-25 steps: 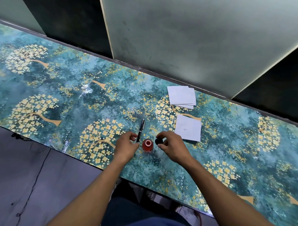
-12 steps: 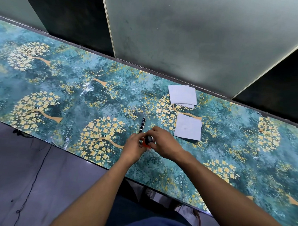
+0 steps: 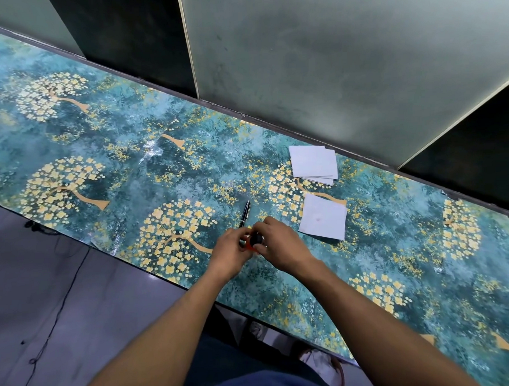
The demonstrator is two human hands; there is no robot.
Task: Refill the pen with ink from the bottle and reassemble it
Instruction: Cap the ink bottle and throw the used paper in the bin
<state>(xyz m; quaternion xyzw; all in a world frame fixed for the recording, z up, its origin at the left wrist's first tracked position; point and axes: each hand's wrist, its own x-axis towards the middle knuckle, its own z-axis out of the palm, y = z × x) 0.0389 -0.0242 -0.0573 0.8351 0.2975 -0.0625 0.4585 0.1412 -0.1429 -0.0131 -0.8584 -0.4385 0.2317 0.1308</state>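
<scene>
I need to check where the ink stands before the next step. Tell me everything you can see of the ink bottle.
The ink bottle is small and mostly hidden between both hands; only a sliver of red-orange body shows, standing on the patterned table near its front edge, just in front of the black pen. A black round cap sits on top. The left hand grips the body, and the right hand curls its fingers round the cap. Whether the cap is fully seated cannot be told.

Plain indoor work spot, long tabletop [image 3: 129, 169] under teal tree-print covering, grey wall panels [image 3: 329, 58] behind, grey tiled floor [image 3: 47, 289], loose cable [image 3: 57, 312], paper squares [image 3: 313, 164]
</scene>
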